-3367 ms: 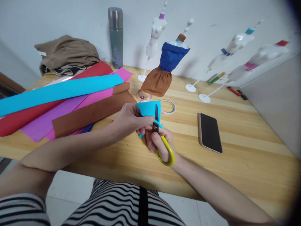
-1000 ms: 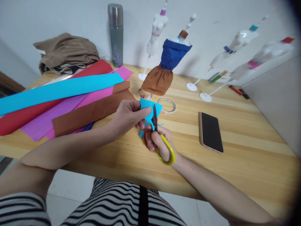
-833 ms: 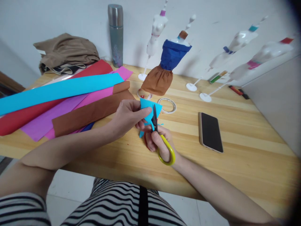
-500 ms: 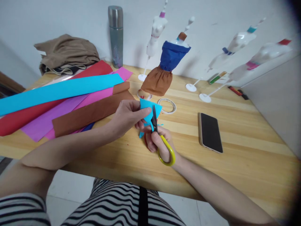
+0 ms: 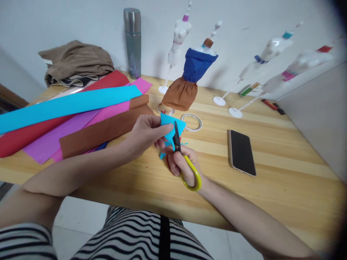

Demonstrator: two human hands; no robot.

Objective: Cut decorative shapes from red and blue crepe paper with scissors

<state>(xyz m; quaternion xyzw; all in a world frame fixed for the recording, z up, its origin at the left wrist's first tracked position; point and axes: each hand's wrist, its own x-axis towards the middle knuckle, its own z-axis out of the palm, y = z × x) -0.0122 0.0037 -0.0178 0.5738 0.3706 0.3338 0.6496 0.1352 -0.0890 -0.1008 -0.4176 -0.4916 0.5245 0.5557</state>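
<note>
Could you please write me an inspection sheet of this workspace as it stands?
Surface: pale wooden table.
Job's things: small light-blue paper piece; yellow-handled scissors, blades in it.
Clutter: long coloured paper sheets, tape ring, black phone, steel flask, brown cloth pile, dressed mini mannequin, bare white mannequins.
Grippers: left hand pinches paper; right hand grips scissors.
Cables: nothing seen.
Surroundings: white wall.

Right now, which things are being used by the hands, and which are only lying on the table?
In use: left hand holding blue paper piece; right hand holding scissors.

Lying about: phone, tape ring, paper sheets, flask, dressed model, folded cloth.
</note>
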